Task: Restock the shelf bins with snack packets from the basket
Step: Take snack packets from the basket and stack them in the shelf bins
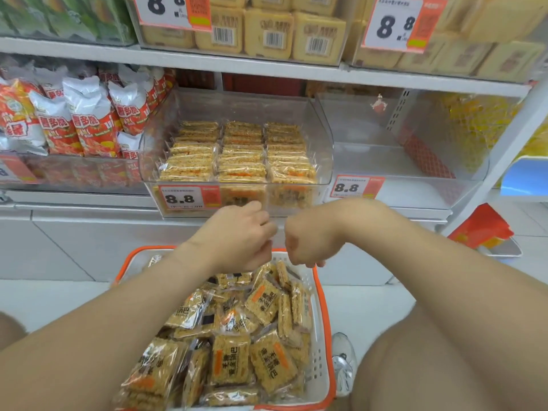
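Both hands hovered over the far rim of the basket [321,336], just short of the bin [323,137]. The left hand [237,235] and right hand [308,238] sat knuckle to knuckle with a narrow gap between them. All the fingers were curled tight. Something thin and clear seemed to span that gap, but I could not tell whether either hand gripped it.

Just beyond the fingertips stood the bin's clear front wall with its price tag [189,197]. Above the bin's rows there was open air up to the upper shelf [267,69]. Right of the fingers, a second clear bin [400,161] showed its bare floor. Left of them, a bin held orange-and-white bags [89,120]. Directly below the fingers, the basket's orange rim bounded a white slotted wall.

The basket rested on a pale tiled floor [44,298], between the person's knees, and a shoe [344,363] was beside its right wall.

The packets [231,360] filled the basket under and behind the hands. They were heaped loosely, some flat and some tilted on edge, with long axes pointing every way. More of them [241,149] stood on edge in the bin in three rows running away from the fingers, each one's long axis lying left to right.
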Demonstrator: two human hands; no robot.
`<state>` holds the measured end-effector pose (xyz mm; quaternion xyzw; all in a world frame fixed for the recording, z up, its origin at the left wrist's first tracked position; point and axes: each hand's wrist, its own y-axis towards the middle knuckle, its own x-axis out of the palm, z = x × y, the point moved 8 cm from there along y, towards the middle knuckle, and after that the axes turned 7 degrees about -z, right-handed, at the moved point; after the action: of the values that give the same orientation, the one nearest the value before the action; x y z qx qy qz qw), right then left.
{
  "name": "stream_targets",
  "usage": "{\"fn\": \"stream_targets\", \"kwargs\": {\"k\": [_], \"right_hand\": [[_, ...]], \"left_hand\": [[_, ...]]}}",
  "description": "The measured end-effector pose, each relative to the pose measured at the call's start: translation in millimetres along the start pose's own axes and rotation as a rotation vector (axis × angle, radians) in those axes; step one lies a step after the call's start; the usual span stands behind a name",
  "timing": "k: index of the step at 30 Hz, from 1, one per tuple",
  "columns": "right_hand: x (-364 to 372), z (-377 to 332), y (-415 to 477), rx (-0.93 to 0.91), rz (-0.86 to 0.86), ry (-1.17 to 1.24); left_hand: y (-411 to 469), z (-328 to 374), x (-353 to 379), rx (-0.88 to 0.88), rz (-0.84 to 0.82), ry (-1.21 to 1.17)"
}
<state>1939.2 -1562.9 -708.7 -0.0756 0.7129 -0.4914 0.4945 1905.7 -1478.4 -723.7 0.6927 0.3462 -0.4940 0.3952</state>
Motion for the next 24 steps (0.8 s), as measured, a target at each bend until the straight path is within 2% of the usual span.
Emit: {"fn": "stream_targets", "kwargs": {"k": [2, 4, 9, 16, 20, 24], "right_hand": [[16.4, 0.3, 10.4, 0.046, -0.098, -0.056], [24.3, -2.0, 18.4, 0.068, -0.121, -0.103], [32.7, -3.8, 32.5, 0.079, -0.111, -0.202], [25.4, -10.0, 40.0, 0.010, -0.032, -0.178], [22.2, -8.3, 39.6, 0.000, -0.020, -0.169], [19.4, -6.9, 36.7, -0.011, -0.003, -0.162]], "left_hand": [[-5.9, 11.0, 45.0, -0.059, -0.354, -0.045], [-17.5, 22.7, 85.7, -0.102, -0.618, -0.131], [-43.2, 48.1, 153.5, -0.193, -0.929, -0.353], [-45.8, 71.5, 181.2, -0.414, -0.999, -0.454], [-36.6, 65.5, 176.0, -0.543, -0.856, -0.449], [-40.4, 57.6, 175.1, -0.614, -0.802, -0.446]]}}
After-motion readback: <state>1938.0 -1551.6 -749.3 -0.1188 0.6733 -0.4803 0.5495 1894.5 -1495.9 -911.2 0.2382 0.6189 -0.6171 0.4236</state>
